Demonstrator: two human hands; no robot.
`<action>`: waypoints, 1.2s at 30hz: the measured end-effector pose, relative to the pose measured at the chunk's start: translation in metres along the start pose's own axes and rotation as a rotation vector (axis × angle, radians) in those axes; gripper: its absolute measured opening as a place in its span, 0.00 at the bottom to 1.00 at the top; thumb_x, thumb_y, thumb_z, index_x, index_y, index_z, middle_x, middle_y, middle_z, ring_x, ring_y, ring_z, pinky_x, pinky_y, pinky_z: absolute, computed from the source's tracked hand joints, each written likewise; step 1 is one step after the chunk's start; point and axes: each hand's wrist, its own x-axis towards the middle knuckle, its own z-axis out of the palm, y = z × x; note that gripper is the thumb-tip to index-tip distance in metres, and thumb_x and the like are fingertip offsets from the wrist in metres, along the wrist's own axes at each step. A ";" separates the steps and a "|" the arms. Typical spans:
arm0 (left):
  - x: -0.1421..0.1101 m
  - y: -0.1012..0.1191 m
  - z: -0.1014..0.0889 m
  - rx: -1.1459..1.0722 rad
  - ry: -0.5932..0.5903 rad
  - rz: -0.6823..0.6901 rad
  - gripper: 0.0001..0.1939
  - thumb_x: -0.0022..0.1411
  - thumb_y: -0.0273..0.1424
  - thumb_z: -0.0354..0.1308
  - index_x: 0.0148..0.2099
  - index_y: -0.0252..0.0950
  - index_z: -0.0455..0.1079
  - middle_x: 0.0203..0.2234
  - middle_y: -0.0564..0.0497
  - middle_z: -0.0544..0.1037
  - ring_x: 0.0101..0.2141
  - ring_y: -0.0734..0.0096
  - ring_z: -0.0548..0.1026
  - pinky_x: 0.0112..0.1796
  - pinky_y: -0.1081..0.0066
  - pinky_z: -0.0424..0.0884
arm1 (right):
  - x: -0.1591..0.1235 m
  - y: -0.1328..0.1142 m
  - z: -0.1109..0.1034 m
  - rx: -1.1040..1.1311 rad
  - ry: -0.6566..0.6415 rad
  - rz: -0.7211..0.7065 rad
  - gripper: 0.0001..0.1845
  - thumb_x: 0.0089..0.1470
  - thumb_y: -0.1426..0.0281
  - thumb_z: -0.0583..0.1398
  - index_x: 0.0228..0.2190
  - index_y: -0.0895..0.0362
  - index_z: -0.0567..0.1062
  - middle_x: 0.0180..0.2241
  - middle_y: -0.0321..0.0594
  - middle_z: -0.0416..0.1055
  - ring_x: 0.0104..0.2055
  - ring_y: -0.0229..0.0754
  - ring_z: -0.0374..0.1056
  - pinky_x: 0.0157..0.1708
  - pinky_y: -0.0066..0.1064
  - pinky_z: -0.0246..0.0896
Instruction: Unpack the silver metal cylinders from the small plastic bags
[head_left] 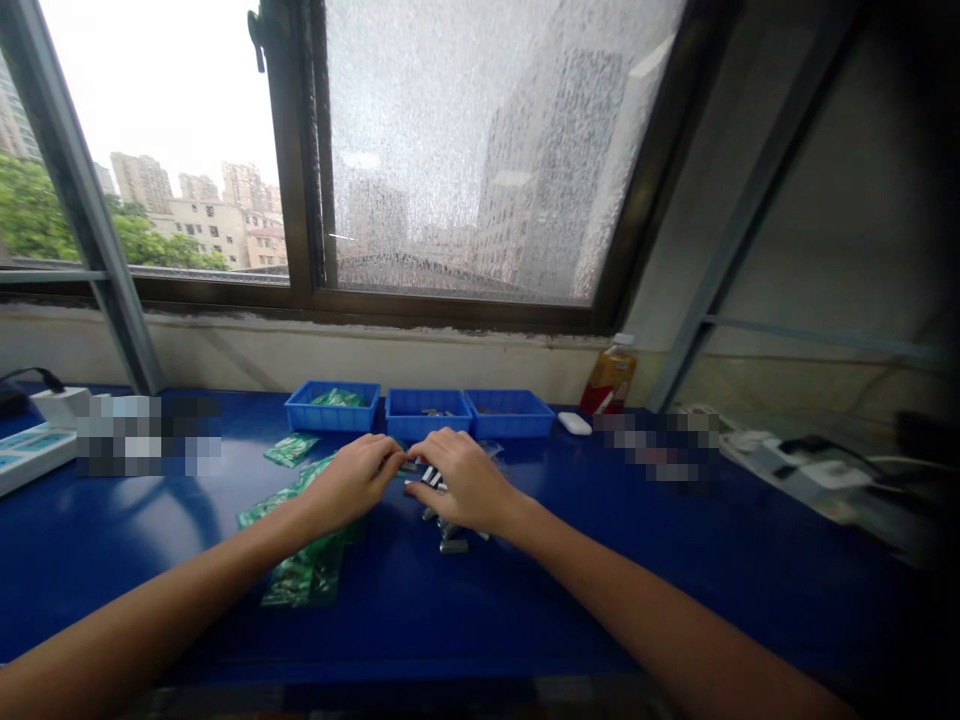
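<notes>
My left hand (358, 476) is closed, thumb and fingertips pinched together; whatever sits in them is too small to make out. Just right of it, my right hand (466, 482) curls its thumb and fingers around several small silver metal pieces (433, 478). More silver pieces (453, 546) lie loose on the blue table beneath the right hand. Green plastic packets (304, 578) spread under and beside my left forearm, partly hidden by it. Another green packet (291, 449) lies farther back on the left.
Behind the hands stand a blue bin (332, 417) with green packets, a blue bin (427, 427) with small metal pieces, and a third blue bin (510, 424). A white case (574, 424) and a bottle (609, 376) are at right. Power strips (37, 455) lie at the sides.
</notes>
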 end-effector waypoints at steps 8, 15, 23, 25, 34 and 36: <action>-0.002 0.008 -0.002 -0.080 -0.003 0.003 0.13 0.64 0.35 0.42 0.35 0.35 0.66 0.29 0.49 0.73 0.31 0.69 0.71 0.34 0.71 0.65 | 0.002 0.004 0.006 0.011 0.061 0.054 0.09 0.57 0.68 0.52 0.30 0.59 0.70 0.28 0.41 0.68 0.32 0.40 0.60 0.33 0.30 0.51; -0.003 0.012 -0.004 -0.105 0.009 0.047 0.09 0.63 0.33 0.45 0.40 0.36 0.64 0.33 0.49 0.73 0.34 0.68 0.71 0.34 0.72 0.64 | 0.002 0.005 0.004 0.062 0.079 0.118 0.15 0.59 0.68 0.47 0.26 0.58 0.69 0.25 0.40 0.67 0.30 0.38 0.60 0.32 0.30 0.52; -0.002 0.008 -0.002 -0.077 -0.029 -0.005 0.15 0.66 0.36 0.40 0.37 0.35 0.65 0.29 0.50 0.72 0.31 0.69 0.70 0.34 0.71 0.64 | 0.002 0.006 0.005 0.078 0.133 0.070 0.06 0.55 0.69 0.54 0.33 0.58 0.69 0.30 0.40 0.68 0.34 0.39 0.63 0.35 0.30 0.54; -0.003 0.005 0.001 -0.023 -0.066 0.013 0.15 0.65 0.37 0.42 0.41 0.34 0.66 0.33 0.48 0.73 0.35 0.66 0.70 0.38 0.69 0.64 | 0.004 0.017 0.005 0.025 0.155 0.080 0.07 0.56 0.68 0.53 0.32 0.58 0.69 0.31 0.41 0.69 0.34 0.40 0.62 0.35 0.30 0.54; -0.004 0.002 0.006 0.110 -0.217 0.087 0.08 0.61 0.33 0.49 0.37 0.37 0.68 0.34 0.48 0.72 0.38 0.64 0.67 0.43 0.65 0.62 | 0.003 0.085 0.009 -0.244 0.217 0.455 0.12 0.56 0.64 0.52 0.32 0.58 0.72 0.35 0.44 0.69 0.40 0.44 0.62 0.39 0.33 0.55; -0.004 0.002 0.007 0.100 -0.215 0.091 0.08 0.62 0.33 0.49 0.37 0.36 0.67 0.34 0.48 0.72 0.38 0.65 0.67 0.42 0.66 0.62 | 0.002 0.090 0.008 -0.277 0.169 0.486 0.16 0.56 0.61 0.51 0.38 0.58 0.71 0.39 0.45 0.69 0.43 0.45 0.62 0.41 0.34 0.54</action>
